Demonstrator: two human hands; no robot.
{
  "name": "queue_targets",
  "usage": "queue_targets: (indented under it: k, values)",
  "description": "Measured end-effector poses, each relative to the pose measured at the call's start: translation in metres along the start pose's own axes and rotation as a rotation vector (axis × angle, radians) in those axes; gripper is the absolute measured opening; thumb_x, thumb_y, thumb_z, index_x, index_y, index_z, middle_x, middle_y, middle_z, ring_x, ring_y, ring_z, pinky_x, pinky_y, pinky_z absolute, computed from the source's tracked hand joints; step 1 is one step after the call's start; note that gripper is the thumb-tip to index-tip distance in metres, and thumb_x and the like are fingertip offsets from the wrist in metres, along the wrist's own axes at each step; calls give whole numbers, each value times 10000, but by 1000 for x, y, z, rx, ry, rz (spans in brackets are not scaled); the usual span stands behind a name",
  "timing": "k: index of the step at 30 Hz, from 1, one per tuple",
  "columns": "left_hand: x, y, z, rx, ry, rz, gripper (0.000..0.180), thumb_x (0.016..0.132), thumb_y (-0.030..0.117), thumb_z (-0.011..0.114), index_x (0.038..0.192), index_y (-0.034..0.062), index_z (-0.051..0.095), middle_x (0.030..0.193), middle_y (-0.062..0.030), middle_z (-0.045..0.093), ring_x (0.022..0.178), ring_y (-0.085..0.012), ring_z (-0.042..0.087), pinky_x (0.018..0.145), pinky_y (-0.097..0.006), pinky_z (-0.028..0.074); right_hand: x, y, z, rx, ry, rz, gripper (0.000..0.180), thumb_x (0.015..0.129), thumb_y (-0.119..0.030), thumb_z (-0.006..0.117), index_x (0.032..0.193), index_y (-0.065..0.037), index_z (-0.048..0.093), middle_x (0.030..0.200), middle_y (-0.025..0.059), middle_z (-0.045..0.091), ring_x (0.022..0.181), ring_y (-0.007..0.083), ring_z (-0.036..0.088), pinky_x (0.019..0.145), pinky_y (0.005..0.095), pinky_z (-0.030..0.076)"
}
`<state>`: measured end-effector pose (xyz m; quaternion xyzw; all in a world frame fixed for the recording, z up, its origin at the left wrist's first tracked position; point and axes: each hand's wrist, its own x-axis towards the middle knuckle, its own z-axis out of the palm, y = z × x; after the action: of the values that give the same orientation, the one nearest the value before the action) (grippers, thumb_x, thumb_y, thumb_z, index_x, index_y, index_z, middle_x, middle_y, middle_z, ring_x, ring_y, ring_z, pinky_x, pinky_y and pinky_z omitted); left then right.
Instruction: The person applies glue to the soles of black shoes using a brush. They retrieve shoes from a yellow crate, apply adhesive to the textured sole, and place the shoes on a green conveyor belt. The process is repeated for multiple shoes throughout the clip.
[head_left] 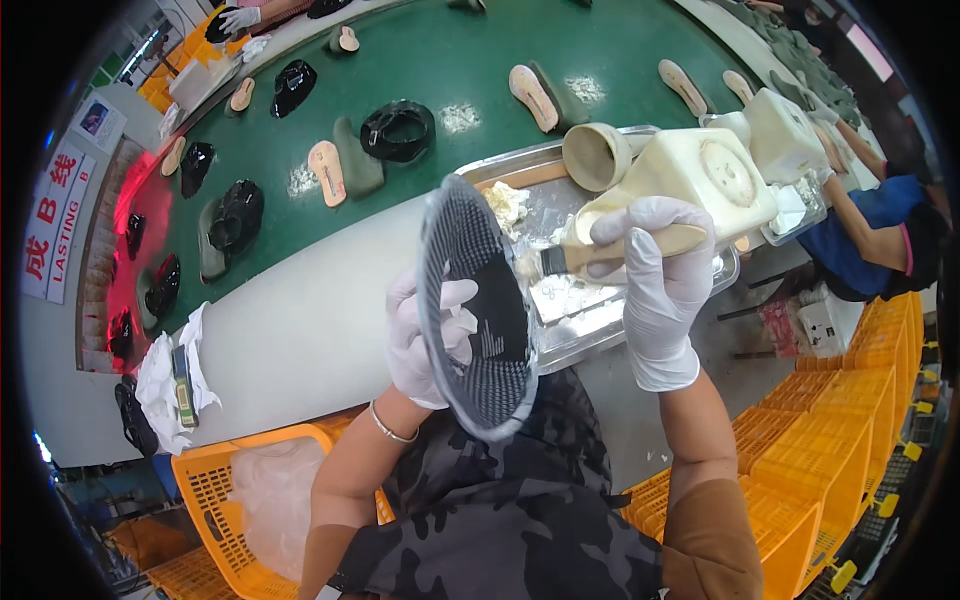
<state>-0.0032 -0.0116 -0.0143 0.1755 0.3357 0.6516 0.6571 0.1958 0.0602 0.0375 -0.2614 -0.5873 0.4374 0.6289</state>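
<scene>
My left hand, in a white glove, holds a grey shoe sole upright, its textured tread facing me. The sole hides most of the fingers. My right hand, also gloved, grips the wooden handle of a glue brush. The brush bristles point left, close to the sole's right edge. Just behind the brush lies a metal tray smeared with white glue. A cream plastic glue jug with a funnel-like spout stands on the tray's far side.
A green conveyor belt carries black shoe uppers and tan insoles on lasts. Yellow plastic crates stack at the right and one sits below left. Another person in a blue top works at the right. White rags lie at the left.
</scene>
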Motion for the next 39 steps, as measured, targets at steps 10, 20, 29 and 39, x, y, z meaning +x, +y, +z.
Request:
queue_targets:
  k: [10, 20, 29, 39]
  values:
    - [22, -8, -4, 314, -35, 520, 115, 907, 34, 432, 893, -5, 540, 1056, -175, 572, 850, -169, 567, 784, -328, 463, -20, 14, -40, -105, 263, -4, 187, 940, -160, 448, 1033, -7, 396, 1039, 160, 543, 900, 215, 599, 722, 324, 555]
    - [17, -3, -4, 241, -133, 354, 122, 910, 106, 463, 875, -1, 510, 1026, -169, 546, 677, -153, 531, 650, -265, 469, -66, 50, -48, -137, 233, 185, 295, 945, -313, 417, 983, -21, 436, 1072, 174, 544, 862, 254, 621, 739, 329, 525]
    - [4, 4, -22, 130, -77, 397, 18, 869, 37, 524, 880, 23, 519, 1043, -157, 560, 881, -192, 562, 749, -302, 482, -60, -5, -56, -710, 298, -217, 374, 922, -369, 438, 954, -6, 527, 1012, 99, 525, 826, 141, 480, 711, 256, 403]
    - [-11, -4, -17, 290, 20, 548, 52, 872, 8, 495, 882, 53, 520, 1041, -155, 558, 886, -183, 564, 731, -293, 488, -109, -11, 34, 61, -276, 633, 257, 890, -81, 527, 1136, -19, 484, 939, 44, 563, 731, 67, 527, 655, 209, 457]
